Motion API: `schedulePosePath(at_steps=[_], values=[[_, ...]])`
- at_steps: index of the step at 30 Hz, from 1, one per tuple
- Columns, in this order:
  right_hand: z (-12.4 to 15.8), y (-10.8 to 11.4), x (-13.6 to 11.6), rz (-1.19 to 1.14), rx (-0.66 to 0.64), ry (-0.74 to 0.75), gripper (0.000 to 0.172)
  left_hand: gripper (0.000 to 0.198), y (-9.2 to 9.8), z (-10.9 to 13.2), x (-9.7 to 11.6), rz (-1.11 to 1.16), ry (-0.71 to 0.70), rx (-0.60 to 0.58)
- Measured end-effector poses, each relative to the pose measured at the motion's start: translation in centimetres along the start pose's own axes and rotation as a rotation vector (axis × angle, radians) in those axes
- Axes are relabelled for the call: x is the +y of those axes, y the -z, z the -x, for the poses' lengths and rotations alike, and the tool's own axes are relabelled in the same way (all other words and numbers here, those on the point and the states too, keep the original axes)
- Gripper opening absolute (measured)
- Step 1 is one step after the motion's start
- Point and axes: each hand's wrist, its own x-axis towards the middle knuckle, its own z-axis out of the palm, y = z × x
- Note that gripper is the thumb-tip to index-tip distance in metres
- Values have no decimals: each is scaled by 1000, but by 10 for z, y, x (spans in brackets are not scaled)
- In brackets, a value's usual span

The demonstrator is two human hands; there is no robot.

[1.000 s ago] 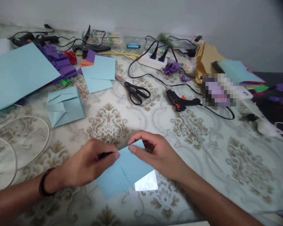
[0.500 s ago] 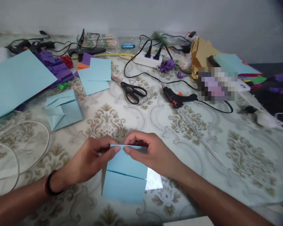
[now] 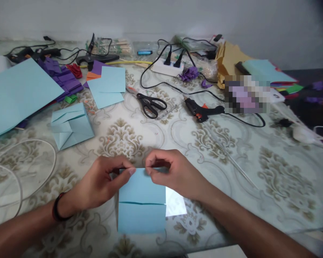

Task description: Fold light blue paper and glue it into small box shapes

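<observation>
A light-blue folded paper (image 3: 142, 218) lies in front of me, with a crosswise seam between its upper and lower flaps. My left hand (image 3: 104, 181) pinches its top edge between thumb and forefinger, left of the middle. Just to the right, my right hand (image 3: 174, 172) pinches the same edge; its fingers curl behind the paper and partly hide there. Farther left rests another folded light-blue paper (image 3: 72, 127), with a triangular fold showing. Black-handled scissors (image 3: 152, 104) and a black glue gun (image 3: 203, 109) lie beyond my hands.
A large light-blue sheet (image 3: 21, 95) covers purple paper pieces (image 3: 67, 80) on the left. At the back stand a white power strip (image 3: 167, 68) with black cords and brown paper (image 3: 231, 59). White wire loops (image 3: 52, 143) lie left; a thin stick (image 3: 239, 168) lies right.
The paper has straightened and its top edge sits slightly lower. My right hand's fingers have slid a little to the right along the edge, widening the gap between my hands.
</observation>
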Motion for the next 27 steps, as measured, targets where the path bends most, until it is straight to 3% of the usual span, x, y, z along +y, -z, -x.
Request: schedulePosePath(at_steps=[5, 12, 14, 17, 22, 27], values=[[-1, 21, 1, 64, 16, -23, 9, 26, 8, -2, -2, 20, 34, 16], [-2, 45, 0, 132, 28, -21, 8, 30, 6, -3, -9, 62, 80, 38], [-3, 42, -1, 111, 61, 16, 5, 28, 5, -3, -10, 62, 70, 60], [-3, 25, -1, 90, 42, 25, 12, 23, 4, -5, -10, 50, 42, 67], [2, -6, -3, 227, 35, 8, 10, 12, 2, -8, -10, 151, 8, -38], [4, -14, -5, 273, 43, 97, 11, 7, 2, -8, -10, 191, -20, -104]])
